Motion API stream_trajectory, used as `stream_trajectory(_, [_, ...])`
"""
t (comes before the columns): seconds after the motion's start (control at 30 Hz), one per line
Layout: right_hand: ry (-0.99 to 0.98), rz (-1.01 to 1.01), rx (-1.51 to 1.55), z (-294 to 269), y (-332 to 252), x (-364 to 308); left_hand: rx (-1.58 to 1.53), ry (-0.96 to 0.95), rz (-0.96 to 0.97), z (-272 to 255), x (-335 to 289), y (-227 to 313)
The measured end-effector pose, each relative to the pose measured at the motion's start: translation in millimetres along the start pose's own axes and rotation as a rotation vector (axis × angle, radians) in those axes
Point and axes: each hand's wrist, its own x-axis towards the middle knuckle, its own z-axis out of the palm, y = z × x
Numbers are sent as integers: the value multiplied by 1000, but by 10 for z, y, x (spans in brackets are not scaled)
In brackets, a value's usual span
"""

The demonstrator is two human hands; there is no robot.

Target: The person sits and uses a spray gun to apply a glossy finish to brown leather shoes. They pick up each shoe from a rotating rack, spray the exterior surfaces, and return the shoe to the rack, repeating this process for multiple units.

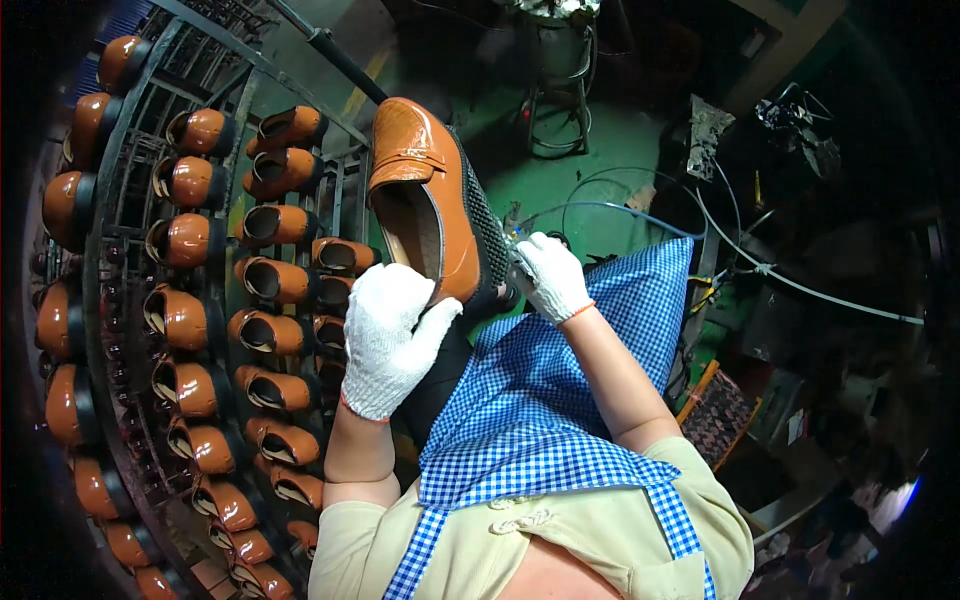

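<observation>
A glossy orange-brown loafer [456,225] with a dark textured sole is held up in front of me, toe pointing away and its opening facing up. My left hand [392,340], in a white knit glove, is closed on the heel end, the thumb pressed against its side. My right hand [552,275], gloved the same way, is closed beside the sole around a small metal spray gun [516,243], which is mostly hidden by the fingers. Whether the gun touches the sole I cannot tell.
On my left, a metal rack [108,215] carries rows of similar brown shoes [190,240]. A blue hose [610,206] runs over the green floor [620,150] from near my right hand. Ahead is a metal stand [558,90]; a wooden-framed woven seat [718,410] sits at right.
</observation>
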Motion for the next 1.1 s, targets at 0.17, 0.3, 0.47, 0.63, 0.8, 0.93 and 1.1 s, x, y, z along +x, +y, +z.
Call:
stream_trajectory(0.17, [74,2,139,-488,-58,-5,110,258,111,94,-189,-69])
stream_trajectory(0.3, [69,75,383,-847,-194,-86,98,242,188,102,-277,-225])
stream_trajectory(0.47, [45,-63,520,-982,-411,-147,24,260,187,117,-364,-344])
stream_trajectory(0.63, [83,-68,511,-911,-450,-112,39,257,205,121,-337,-383])
stream_trajectory(0.8, [113,-79,521,-846,-473,-75,48,254,252,116,-299,-413])
stream_trajectory(0.93, [113,-105,516,-818,-492,-43,75,209,307,54,-276,-443])
stream_trajectory(1.1, [53,-40,509,-878,-537,-46,118,83,402,-98,-77,-419])
